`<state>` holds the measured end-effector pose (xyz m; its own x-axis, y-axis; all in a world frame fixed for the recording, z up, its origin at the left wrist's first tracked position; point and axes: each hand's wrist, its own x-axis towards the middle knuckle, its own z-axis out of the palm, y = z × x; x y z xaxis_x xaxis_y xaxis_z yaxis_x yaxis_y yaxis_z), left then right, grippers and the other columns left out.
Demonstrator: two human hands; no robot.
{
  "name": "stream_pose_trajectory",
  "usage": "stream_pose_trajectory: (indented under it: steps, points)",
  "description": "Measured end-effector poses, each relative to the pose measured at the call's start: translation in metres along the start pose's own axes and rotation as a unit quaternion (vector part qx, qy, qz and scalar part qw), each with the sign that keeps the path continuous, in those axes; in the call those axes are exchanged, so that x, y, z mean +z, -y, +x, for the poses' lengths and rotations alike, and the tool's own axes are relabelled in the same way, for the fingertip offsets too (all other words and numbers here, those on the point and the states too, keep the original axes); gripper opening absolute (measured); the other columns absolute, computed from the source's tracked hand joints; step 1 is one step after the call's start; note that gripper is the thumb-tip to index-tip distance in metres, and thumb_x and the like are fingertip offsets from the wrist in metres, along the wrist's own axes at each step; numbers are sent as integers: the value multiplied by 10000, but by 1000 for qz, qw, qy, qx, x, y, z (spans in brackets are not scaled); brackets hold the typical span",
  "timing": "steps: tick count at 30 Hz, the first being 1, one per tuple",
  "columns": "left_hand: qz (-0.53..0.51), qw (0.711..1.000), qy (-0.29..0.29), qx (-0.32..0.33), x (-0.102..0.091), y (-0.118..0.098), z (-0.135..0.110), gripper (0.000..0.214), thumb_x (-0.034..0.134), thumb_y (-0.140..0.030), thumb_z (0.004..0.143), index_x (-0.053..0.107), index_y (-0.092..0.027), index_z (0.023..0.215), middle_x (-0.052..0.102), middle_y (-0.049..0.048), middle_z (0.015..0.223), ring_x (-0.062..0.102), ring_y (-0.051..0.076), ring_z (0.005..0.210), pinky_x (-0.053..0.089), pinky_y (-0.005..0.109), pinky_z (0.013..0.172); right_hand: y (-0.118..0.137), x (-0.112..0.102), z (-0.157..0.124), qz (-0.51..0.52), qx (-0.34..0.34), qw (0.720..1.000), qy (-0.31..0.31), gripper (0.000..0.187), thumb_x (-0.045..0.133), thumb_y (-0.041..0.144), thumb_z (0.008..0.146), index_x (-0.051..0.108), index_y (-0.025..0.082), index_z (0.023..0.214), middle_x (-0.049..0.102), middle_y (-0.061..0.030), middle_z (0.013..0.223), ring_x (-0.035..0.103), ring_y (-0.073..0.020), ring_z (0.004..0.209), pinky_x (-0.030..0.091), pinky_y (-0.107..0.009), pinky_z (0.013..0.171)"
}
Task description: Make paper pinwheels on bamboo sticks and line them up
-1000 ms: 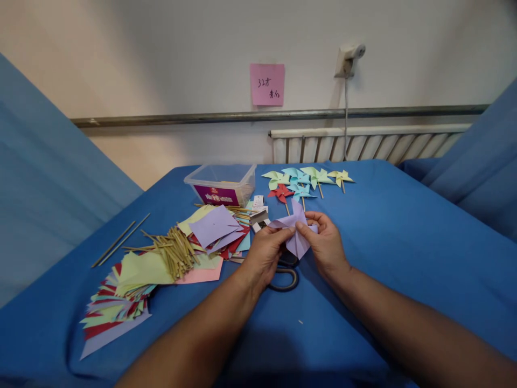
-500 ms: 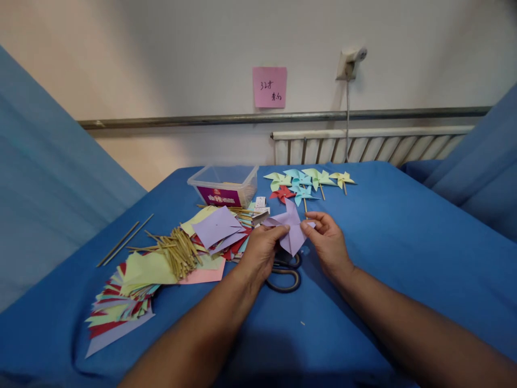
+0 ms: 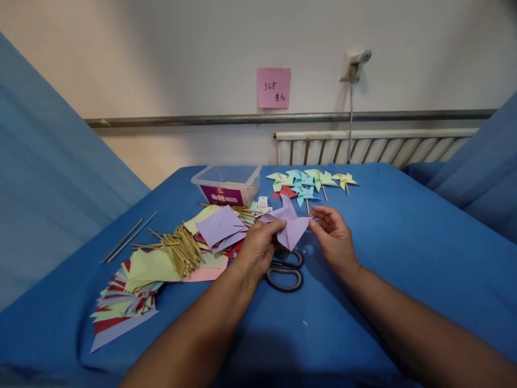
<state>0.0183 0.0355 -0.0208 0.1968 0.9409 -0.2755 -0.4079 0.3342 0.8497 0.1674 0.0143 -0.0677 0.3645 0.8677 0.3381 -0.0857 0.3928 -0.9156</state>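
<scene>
A purple paper pinwheel (image 3: 294, 230) is held up above the table, its blades folded in towards the middle. My left hand (image 3: 260, 245) is closed on it, with the thumb pressed near its centre. My right hand (image 3: 333, 234) pinches the tip of its right-hand blade between thumb and forefinger. Black-handled scissors (image 3: 286, 280) lie just below, their blades hidden by my left hand and the paper. Left of that hand, purple paper squares (image 3: 219, 223) with slits lie on other coloured sheets.
Bundled sticks (image 3: 183, 250) and a fan of coloured paper (image 3: 125, 302) cover the left side. A clear plastic box (image 3: 228, 188) stands behind. Several finished pinwheels (image 3: 321, 179) lie at the back. Two loose sticks (image 3: 125, 240) rest far left on the blue cloth (image 3: 404, 258).
My right hand has moved from the pinwheel's middle out to the blade's tip, and that blade now spreads wider. The left hand keeps its hold. The view has shifted slightly.
</scene>
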Motion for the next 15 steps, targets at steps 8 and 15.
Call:
stream_pose_trajectory:
  steps: [8, 15]
  points:
    - [-3, 1000, 7, 12, 0, -3, -1, 230, 815, -209, 615, 718, -189, 823, 736, 49, 793, 656, 197, 684, 521, 333, 685, 14, -4, -7, -214, -180, 953, 116, 395, 622, 106, 774, 664, 335, 1093, 427, -34, 1435, 435, -275, 1336, 381, -510, 1095]
    - [-6, 1000, 25, 12, -1, -3, 0, 226, 797, -198, 617, 729, -193, 833, 730, 40, 779, 645, 192, 696, 515, 317, 666, 17, -3, -8, -224, -197, 938, 176, 292, 670, 108, 751, 710, 293, 974, 389, -45, 1468, 409, -304, 1357, 419, -485, 1041]
